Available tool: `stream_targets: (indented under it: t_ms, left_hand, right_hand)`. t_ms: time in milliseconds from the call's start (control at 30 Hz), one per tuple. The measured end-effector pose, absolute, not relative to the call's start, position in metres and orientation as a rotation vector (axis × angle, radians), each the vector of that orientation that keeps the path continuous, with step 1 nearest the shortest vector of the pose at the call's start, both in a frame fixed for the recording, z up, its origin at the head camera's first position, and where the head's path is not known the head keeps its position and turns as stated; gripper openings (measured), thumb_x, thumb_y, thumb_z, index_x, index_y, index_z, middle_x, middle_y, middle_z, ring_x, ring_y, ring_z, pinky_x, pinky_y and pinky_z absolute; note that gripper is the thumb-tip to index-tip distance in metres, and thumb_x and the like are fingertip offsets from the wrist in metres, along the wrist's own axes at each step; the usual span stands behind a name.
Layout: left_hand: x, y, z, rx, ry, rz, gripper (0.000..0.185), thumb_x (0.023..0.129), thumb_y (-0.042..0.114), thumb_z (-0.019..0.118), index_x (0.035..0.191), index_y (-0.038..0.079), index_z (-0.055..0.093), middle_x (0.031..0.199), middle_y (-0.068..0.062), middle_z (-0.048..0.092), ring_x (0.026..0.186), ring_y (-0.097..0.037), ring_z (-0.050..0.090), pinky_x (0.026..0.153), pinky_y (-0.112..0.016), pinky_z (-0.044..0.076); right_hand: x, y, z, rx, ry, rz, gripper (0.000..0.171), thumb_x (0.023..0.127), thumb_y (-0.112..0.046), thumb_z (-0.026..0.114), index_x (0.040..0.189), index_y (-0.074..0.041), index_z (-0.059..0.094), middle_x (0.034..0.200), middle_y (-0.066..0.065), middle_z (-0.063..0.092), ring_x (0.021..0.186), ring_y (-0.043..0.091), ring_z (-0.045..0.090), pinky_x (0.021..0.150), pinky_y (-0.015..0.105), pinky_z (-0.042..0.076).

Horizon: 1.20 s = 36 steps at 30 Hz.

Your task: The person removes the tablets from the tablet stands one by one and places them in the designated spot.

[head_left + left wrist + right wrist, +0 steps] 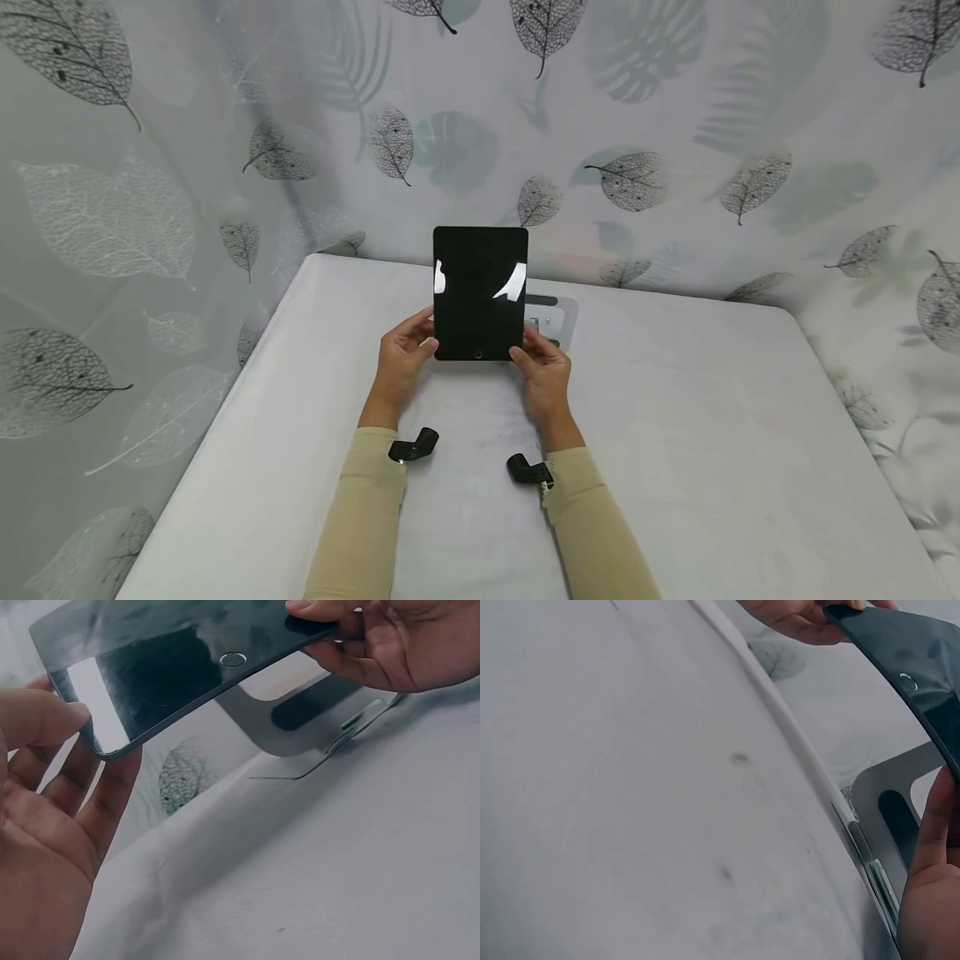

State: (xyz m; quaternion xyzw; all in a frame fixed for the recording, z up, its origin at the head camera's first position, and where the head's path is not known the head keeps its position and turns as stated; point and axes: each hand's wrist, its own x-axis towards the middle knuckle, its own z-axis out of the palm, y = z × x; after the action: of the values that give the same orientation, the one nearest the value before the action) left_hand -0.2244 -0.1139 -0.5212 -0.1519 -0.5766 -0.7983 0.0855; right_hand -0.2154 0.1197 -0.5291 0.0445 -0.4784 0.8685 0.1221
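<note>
A black tablet [480,292] with a round home button near its lower edge is held upright between both hands, its dark glossy screen facing me. My left hand [402,354] grips the lower left corner, thumb on the front and fingers behind, as the left wrist view shows with the tablet [172,667] above the table. At the lower right edge, my right hand [546,371] pinches the tablet in the same way. Behind the tablet stands a grey metal stand [262,724] with a dark pad and a cut-out, partly hidden by it in the head view.
A white cloth covers the table [712,433], whose far edge meets a leaf-patterned curtain [645,108]. The same curtain hangs along the left side. A black wrist camera [414,446] sits on the left sleeve and another camera [528,469] on the right.
</note>
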Motion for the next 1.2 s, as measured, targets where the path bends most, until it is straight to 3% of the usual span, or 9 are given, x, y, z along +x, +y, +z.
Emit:
stream_targets:
  t_ms: [200,400,700,1200]
  left_hand:
    - [-0.224,-0.126,-0.519,-0.443,-1.738,-2.358,0.054,0.088,-0.020,0.062,0.140,-0.009,0.055,0.104,0.001,0.068,0.100,-0.011,0.065,0.080,-0.015,0.054]
    - [-0.223,-0.137,-0.515,-0.401,-1.729,-2.362,0.056,0.085,-0.021,0.061,0.139,-0.008,0.056,0.104,0.001,0.069,0.100,-0.012,0.066,0.082,-0.016,0.056]
    - [-0.225,-0.151,-0.514,-0.331,-1.739,-2.306,0.055,0.083,-0.022,0.061,0.137,-0.009,0.058,0.100,0.002,0.070,0.097,-0.011,0.067,0.080,-0.016,0.055]
    - [-0.224,-0.162,-0.515,-0.158,-1.788,-2.352,0.057,0.082,-0.026,0.057,0.138,-0.012,0.055,0.098,0.002,0.067,0.095,-0.009,0.067,0.075,-0.014,0.055]
  right_hand:
    - [-0.215,0.111,-0.528,0.167,-1.419,2.541,0.045,0.080,0.019,0.073,0.111,-0.013,0.079,0.095,-0.002,0.076,0.086,0.009,0.068,0.076,0.017,0.058]
    - [-0.215,0.099,-0.527,0.155,-1.436,2.556,0.051,0.080,0.024,0.067,0.111,-0.015,0.079,0.095,-0.003,0.077,0.087,0.009,0.068,0.075,0.017,0.058]
    - [-0.215,0.082,-0.529,0.120,-1.514,2.545,0.049,0.081,0.022,0.068,0.127,0.005,0.067,0.097,-0.002,0.075,0.088,0.009,0.067,0.076,0.018,0.058]
    - [-0.215,0.075,-0.532,0.155,-1.658,2.547,0.054,0.087,0.018,0.066,0.139,0.013,0.053,0.106,-0.005,0.070,0.100,0.006,0.066,0.082,0.015,0.056]
